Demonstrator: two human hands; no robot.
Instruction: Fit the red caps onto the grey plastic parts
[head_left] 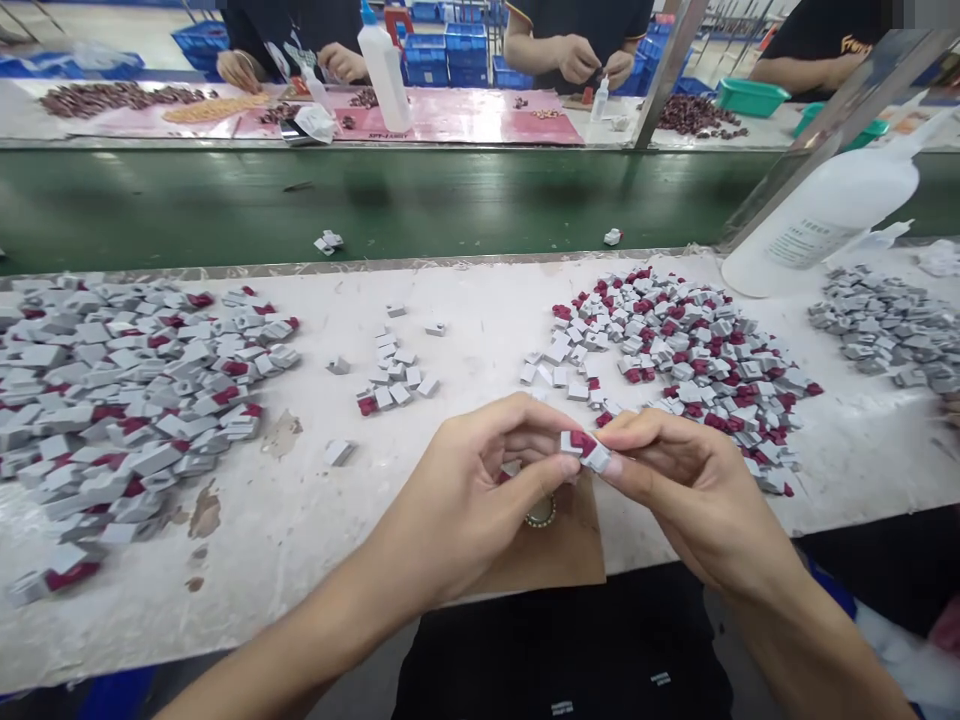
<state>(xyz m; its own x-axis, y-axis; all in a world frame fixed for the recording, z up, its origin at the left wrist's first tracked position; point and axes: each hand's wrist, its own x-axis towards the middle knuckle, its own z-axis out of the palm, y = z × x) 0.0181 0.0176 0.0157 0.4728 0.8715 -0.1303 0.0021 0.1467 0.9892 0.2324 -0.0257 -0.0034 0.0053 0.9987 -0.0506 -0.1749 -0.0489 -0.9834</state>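
My left hand (487, 480) and my right hand (682, 480) meet above the front of the table. Between their fingertips is a small grey and dark red plastic piece (583, 446), pinched from both sides. A second bit of dark red shows inside my left palm, too hidden to make out. Below my hands lies a brown board (577, 545), with a beaded ring (541, 515) partly covered by my left hand. Just beyond my right hand spreads a pile of grey and dark red pieces (697, 340). A small cluster of grey pieces (394, 375) lies past my left hand.
A big heap of grey and red pieces (135, 390) covers the table's left. A large white squeeze bottle (825, 220) stands at the right, near a heap of grey pieces (892, 325). A green conveyor belt (465, 205) crosses behind; other people work beyond it.
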